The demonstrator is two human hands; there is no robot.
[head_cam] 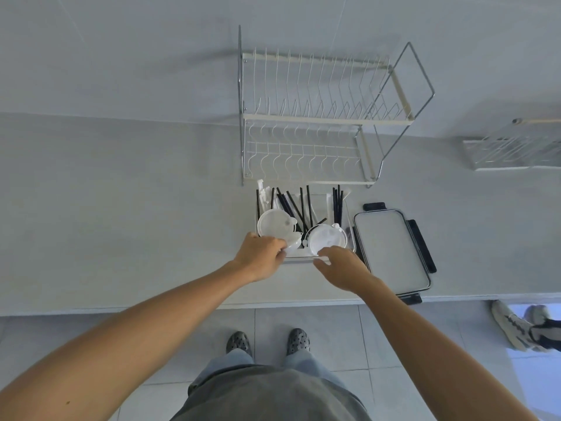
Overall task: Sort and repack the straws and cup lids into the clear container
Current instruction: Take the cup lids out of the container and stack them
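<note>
A clear container (351, 235) stands on the grey counter in front of me. Several black straws (291, 208) and white wrapped straws (263, 192) lean in it, tips pointing away. Two stacks of translucent cup lids sit at its near end: the left lids (274, 226) and the right lids (326, 237). My left hand (258, 256) grips the left lids at their near edge. My right hand (343, 268) reaches over the container's near rim with fingers on the right lids' lower edge; whether it grasps them is hidden.
The container's flat lid with black clips (391, 247) lies to the right on the counter. A two-tier wire dish rack (318, 117) stands just behind the container. A second rack (513, 153) is far right. Another person's shoes (522, 326) are on the floor at right.
</note>
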